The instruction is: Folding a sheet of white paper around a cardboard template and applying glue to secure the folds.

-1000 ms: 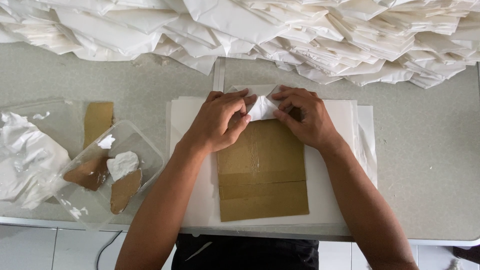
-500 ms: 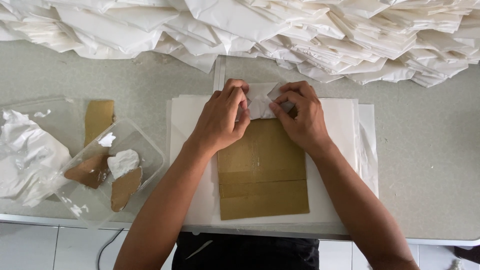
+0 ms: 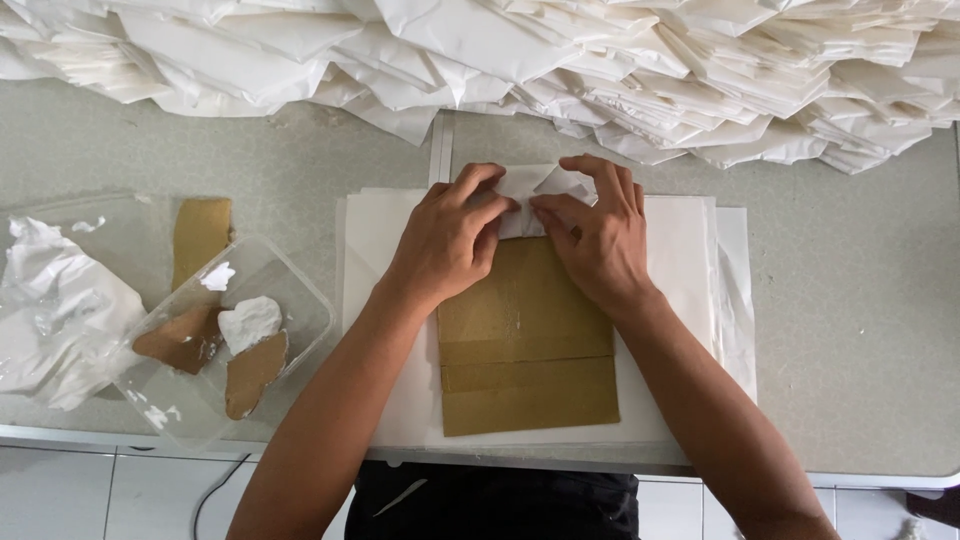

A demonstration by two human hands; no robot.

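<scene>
A brown cardboard sheet [image 3: 525,345] lies on a stack of white paper sheets [image 3: 680,250] at the table's near edge. Over its far end sits a folded flap of white paper [image 3: 530,195]. My left hand [image 3: 450,240] presses on the flap's left side with its fingers curled. My right hand [image 3: 595,235] pinches and presses the flap's right side. The two hands nearly touch at the fingertips. Most of the flap is hidden under them.
A big heap of folded white paper pieces [image 3: 560,70] runs along the table's far side. At left stands a clear plastic tub [image 3: 300,290] with white paste and brown scraps, beside a brown strip [image 3: 200,235] and crumpled plastic [image 3: 55,310].
Both hands have slid a little away from me along the cardboard. The white flap has been folded over and flattened at the far end.
</scene>
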